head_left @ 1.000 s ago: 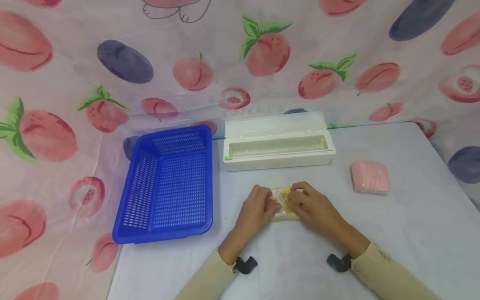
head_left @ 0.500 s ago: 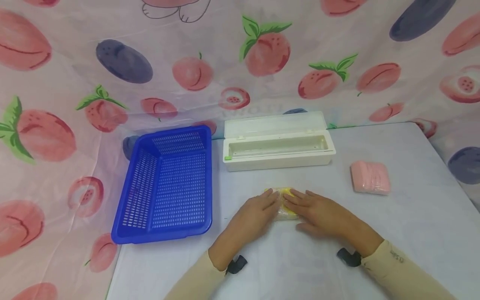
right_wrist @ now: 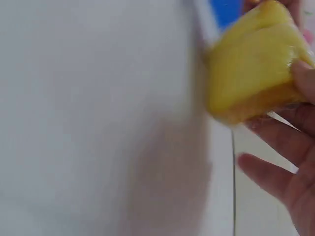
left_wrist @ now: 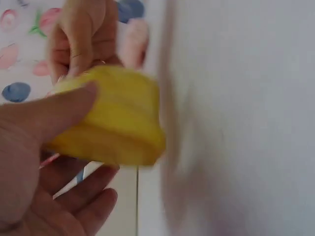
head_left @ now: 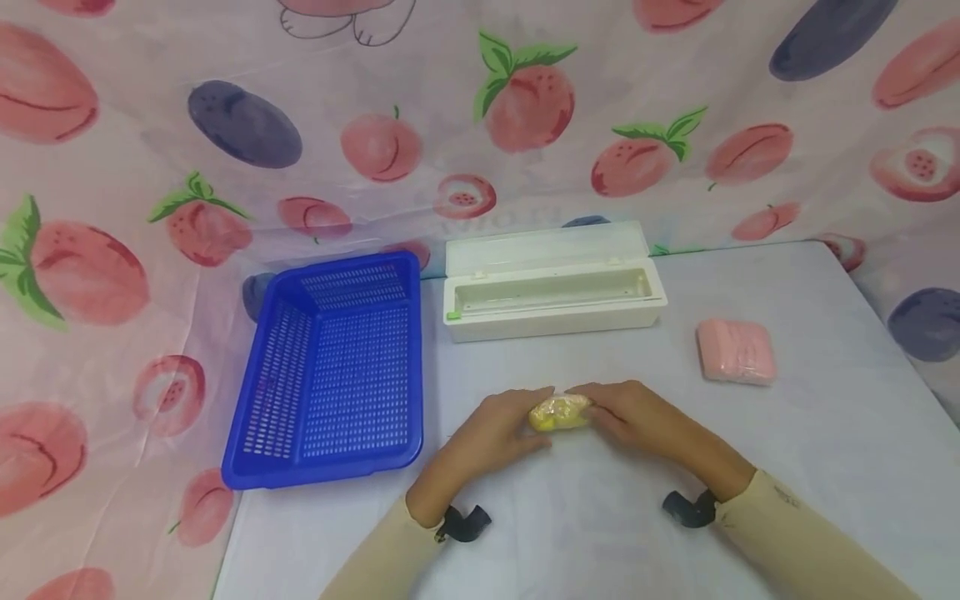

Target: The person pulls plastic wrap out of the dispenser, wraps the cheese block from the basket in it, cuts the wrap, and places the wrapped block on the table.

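Note:
A soft-looking yellow bundle in shiny clear film (head_left: 558,414) stands tilted up between both hands, over the near middle of the table. My left hand (head_left: 495,429) holds its left end, the thumb lying across the yellow face (left_wrist: 115,118) in the left wrist view, with the fingers spread behind and below. From the other side my right hand (head_left: 637,417) grips the right end. In the right wrist view the bundle (right_wrist: 256,64) shows a fold line along its face, and the right thumb presses near its edge. The left wrist view is blurred.
Behind the hands stands a long white box (head_left: 555,321) with its clear lid raised and a green slider at the left. A blue perforated basket (head_left: 416,358) is at the left. To the right lies a pink film-wrapped pack (head_left: 737,352). Peach-patterned cloth hangs at the back.
The bundle lay flat under both hands, whose fingers smoothed its top half a second ago. Now the hands hold it at both ends and it is tipped up, yellow side showing.

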`<move>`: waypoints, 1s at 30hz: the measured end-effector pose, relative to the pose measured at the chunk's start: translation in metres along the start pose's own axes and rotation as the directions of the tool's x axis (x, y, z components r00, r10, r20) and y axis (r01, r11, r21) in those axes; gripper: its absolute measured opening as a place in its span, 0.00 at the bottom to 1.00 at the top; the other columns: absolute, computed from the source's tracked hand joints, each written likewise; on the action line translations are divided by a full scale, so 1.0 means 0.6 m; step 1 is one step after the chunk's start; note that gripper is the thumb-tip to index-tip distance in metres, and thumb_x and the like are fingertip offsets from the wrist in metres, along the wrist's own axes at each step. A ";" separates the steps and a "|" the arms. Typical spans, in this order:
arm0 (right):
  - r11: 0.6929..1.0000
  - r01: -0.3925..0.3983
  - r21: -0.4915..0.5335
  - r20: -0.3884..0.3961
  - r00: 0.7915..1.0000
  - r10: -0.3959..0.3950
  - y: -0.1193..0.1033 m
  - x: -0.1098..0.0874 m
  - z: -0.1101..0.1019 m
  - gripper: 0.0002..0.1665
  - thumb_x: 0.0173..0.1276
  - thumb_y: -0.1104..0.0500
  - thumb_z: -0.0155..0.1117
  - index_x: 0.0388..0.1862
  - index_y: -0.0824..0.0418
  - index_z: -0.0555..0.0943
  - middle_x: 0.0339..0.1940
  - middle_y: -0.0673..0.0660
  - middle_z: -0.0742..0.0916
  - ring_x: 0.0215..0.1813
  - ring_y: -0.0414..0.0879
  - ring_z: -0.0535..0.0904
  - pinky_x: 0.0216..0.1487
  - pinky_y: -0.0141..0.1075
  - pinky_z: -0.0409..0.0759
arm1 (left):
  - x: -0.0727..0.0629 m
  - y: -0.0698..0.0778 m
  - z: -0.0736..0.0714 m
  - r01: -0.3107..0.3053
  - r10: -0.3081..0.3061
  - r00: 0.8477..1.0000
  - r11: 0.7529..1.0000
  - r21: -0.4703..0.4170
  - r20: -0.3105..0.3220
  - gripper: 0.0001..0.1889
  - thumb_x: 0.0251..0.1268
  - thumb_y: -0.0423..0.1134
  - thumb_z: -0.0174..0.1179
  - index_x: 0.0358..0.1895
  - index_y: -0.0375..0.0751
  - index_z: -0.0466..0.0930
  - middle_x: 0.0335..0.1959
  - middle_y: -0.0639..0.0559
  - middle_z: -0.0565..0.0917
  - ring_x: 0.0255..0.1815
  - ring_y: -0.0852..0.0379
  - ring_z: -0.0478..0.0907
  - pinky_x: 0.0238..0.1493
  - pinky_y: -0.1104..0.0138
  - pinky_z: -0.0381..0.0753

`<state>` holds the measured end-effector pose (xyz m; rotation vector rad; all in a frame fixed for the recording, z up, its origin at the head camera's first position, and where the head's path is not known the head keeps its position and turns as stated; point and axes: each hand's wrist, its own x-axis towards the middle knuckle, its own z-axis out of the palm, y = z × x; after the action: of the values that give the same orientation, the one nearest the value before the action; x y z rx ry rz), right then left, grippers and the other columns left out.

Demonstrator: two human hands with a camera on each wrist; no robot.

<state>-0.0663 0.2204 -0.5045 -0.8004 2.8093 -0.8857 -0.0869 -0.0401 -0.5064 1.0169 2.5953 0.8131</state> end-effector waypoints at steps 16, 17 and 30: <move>0.632 -0.513 0.581 0.158 0.833 0.531 -0.033 -0.016 0.006 0.42 0.75 0.41 0.61 0.80 0.57 0.62 0.69 0.61 0.82 0.49 0.45 0.83 0.46 0.33 0.81 | 0.019 0.033 0.050 0.280 -0.444 0.893 0.412 -0.867 0.078 0.22 0.76 0.40 0.58 0.68 0.37 0.72 0.56 0.43 0.86 0.49 0.57 0.84 0.50 0.64 0.85; 0.606 -0.515 0.607 0.157 0.824 0.544 -0.032 -0.018 0.005 0.42 0.75 0.41 0.61 0.81 0.57 0.62 0.69 0.61 0.81 0.49 0.46 0.82 0.46 0.32 0.82 | 0.023 0.036 0.051 0.275 -0.441 0.894 0.395 -0.877 0.082 0.22 0.77 0.40 0.57 0.68 0.36 0.71 0.57 0.43 0.86 0.50 0.56 0.84 0.52 0.63 0.86; 0.557 -0.517 0.650 0.053 0.761 0.646 0.010 -0.051 -0.031 0.44 0.81 0.36 0.48 0.83 0.61 0.56 0.77 0.61 0.73 0.70 0.50 0.74 0.56 0.21 0.78 | 0.106 0.081 0.056 0.324 -0.470 0.866 0.270 -0.907 0.170 0.25 0.71 0.45 0.65 0.67 0.41 0.76 0.55 0.51 0.87 0.53 0.55 0.85 0.56 0.60 0.86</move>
<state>-0.0473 0.2496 -0.4946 0.3422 2.3207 -1.6579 -0.0932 0.0467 -0.5073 -0.0786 1.7199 1.8675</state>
